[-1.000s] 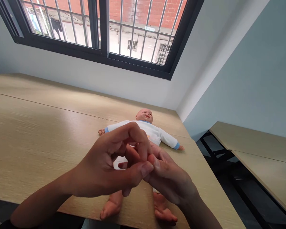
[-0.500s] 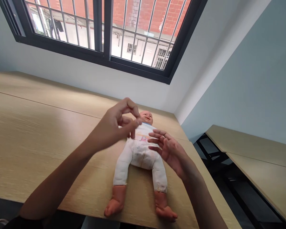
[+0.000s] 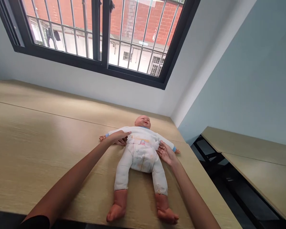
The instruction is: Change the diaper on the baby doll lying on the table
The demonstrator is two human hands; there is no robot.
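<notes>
A baby doll (image 3: 143,122) lies on its back on the wooden table, its arms out to the sides and its feet toward me. It wears a white top with blue cuffs and a white diaper (image 3: 143,159) with a coloured print at the waist. My left hand (image 3: 120,136) is at the diaper's left waist edge, thumb stretched over the front and fingers apart from it, lower beside the body. At the opposite side, my right hand (image 3: 166,152) rests with slightly bent fingers against the ruffled diaper edge. Some fingertips are hidden.
The light wooden table (image 3: 50,140) meets the wall under a barred window (image 3: 102,35). Its right edge runs close beside my right arm. Past a gap stands another wooden table (image 3: 257,159) with a black frame.
Both hands have come down from above the doll's belly and spread to the two sides of the diaper's waist. The doll's arms are now uncovered to view.
</notes>
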